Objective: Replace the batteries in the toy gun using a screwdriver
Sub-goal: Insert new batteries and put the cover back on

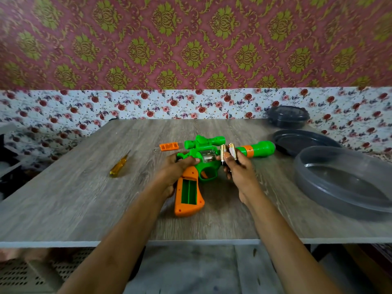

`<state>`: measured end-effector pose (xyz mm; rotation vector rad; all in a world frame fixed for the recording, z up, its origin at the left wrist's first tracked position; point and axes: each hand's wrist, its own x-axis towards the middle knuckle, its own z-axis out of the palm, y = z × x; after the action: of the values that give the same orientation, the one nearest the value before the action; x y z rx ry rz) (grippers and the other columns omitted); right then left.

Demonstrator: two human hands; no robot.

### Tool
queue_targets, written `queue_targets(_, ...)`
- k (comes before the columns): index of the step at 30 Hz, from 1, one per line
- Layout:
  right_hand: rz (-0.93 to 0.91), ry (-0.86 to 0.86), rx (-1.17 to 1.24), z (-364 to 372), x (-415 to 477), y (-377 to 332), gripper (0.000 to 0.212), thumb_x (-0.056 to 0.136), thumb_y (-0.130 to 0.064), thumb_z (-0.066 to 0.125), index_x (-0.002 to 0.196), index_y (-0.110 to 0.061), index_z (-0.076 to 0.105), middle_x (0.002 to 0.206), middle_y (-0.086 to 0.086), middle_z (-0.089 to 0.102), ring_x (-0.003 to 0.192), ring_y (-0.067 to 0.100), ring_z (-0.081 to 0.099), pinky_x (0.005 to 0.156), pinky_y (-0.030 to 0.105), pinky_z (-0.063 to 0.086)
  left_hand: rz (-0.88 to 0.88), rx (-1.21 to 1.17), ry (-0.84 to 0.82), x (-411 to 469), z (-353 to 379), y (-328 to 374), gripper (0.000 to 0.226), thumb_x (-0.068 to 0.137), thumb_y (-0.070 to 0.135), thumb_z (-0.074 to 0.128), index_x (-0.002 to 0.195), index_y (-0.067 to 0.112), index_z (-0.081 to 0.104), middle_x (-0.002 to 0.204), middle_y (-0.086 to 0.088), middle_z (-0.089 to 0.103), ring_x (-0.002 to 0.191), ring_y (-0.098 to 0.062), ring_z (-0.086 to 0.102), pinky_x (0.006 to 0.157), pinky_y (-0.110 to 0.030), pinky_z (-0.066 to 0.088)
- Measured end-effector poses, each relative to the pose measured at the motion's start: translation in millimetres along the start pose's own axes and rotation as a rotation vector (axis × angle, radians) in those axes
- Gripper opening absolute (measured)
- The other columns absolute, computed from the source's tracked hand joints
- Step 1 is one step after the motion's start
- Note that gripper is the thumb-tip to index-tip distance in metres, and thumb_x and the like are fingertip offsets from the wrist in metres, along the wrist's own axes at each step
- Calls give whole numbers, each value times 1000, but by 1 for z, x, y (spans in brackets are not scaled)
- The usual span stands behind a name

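Observation:
A green and orange toy gun (257, 148) lies on the wooden table (84, 200), barrel pointing right. Its orange grip (187, 205) faces up with the battery compartment open and no batteries inside. My left hand (177, 169) grips the gun's body just above the grip. My right hand (237, 168) holds two batteries (228, 152) upright between thumb and fingers, just over the gun's middle. The orange battery cover (169, 146) lies on the table behind the gun. A yellow-handled screwdriver (119, 165) rests to the left.
Clear grey plastic containers and lids stand at the right: a large round one (343, 181) near the edge, a dark lid (305, 141) behind it, a smaller tub (287, 116) at the back. A floral wall closes the table's far side.

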<state>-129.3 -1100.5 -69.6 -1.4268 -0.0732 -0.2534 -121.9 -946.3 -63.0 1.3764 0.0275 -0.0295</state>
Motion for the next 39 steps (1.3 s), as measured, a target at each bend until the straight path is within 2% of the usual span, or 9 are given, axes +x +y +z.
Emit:
queue_targets(5, -33, -36, -17, -2, -1, 0, 20, 96, -9, 44, 111, -17, 55, 84, -5, 64, 50, -12, 51, 47, 4, 35, 120, -166, 99, 0, 0, 3, 19, 85, 1, 63, 100, 12, 61, 75, -1, 70, 54, -8, 65, 48, -21, 53)
queue_targets(12, -64, -54, -88, 2, -1, 3, 18, 97, -13, 43, 107, -20, 56, 85, -8, 58, 66, -2, 50, 60, 11, 36, 323, -382, 135, 4, -4, 9, 24, 89, 5, 59, 103, 24, 56, 94, 2, 69, 73, -8, 69, 59, -25, 57)
queue_targets(16, -56, -91, -115, 3, 0, 5, 16, 97, -16, 43, 95, -26, 55, 73, -4, 51, 63, 6, 41, 51, 13, 34, 303, -443, 141, 7, -5, 8, 26, 89, 5, 59, 110, 19, 54, 96, -1, 67, 69, -8, 69, 55, -24, 55)
queue_targets(19, -43, -80, -113, 2, 2, 7, 14, 97, -16, 42, 102, -21, 54, 74, -4, 51, 63, 6, 41, 47, 9, 35, 250, -446, 147, 10, -4, 5, 22, 88, 7, 61, 105, 21, 58, 95, -2, 68, 68, -9, 68, 55, -25, 56)
queue_targets(24, -78, -118, -105, 2, 0, 6, 27, 99, -13, 38, 116, -27, 52, 92, -16, 52, 78, 2, 48, 53, 6, 38, 206, -398, 147, 12, 1, 1, 41, 88, 9, 62, 127, 5, 51, 97, -6, 67, 66, -9, 69, 55, -24, 55)
queue_targets(30, -384, -58, -313, 4, -7, 6, 14, 97, -14, 40, 110, -17, 45, 82, -12, 52, 66, -4, 48, 67, 21, 40, 130, -373, 142, 13, 2, -1, 35, 87, 11, 64, 120, 8, 54, 89, -5, 67, 64, -13, 67, 54, -26, 57)
queue_targets(33, -616, -97, -463, 14, -17, 8, 20, 96, -26, 41, 112, -15, 37, 82, -14, 50, 71, -11, 53, 63, 9, 40, 139, -397, 136, 16, 2, -2, 36, 88, 9, 62, 123, 4, 53, 96, -9, 68, 69, -16, 67, 57, -27, 57)
queue_targets(36, -815, -161, -652, 23, -25, 10, 22, 93, -39, 37, 105, -21, 35, 81, -7, 56, 69, 5, 56, 59, 19, 44, 147, -416, 121, 16, 2, -1, 32, 89, 7, 60, 120, 3, 55, 92, -9, 68, 66, -14, 68, 59, -27, 57)
queue_targets(39, -1035, -157, -955, 26, -24, 14, 23, 94, -38, 37, 103, -17, 40, 90, 7, 62, 71, 19, 59, 60, 27, 47, 148, -397, 117, 16, 1, -1, 24, 90, 7, 59, 114, 4, 56, 74, -2, 68, 57, -10, 66, 52, -23, 54)
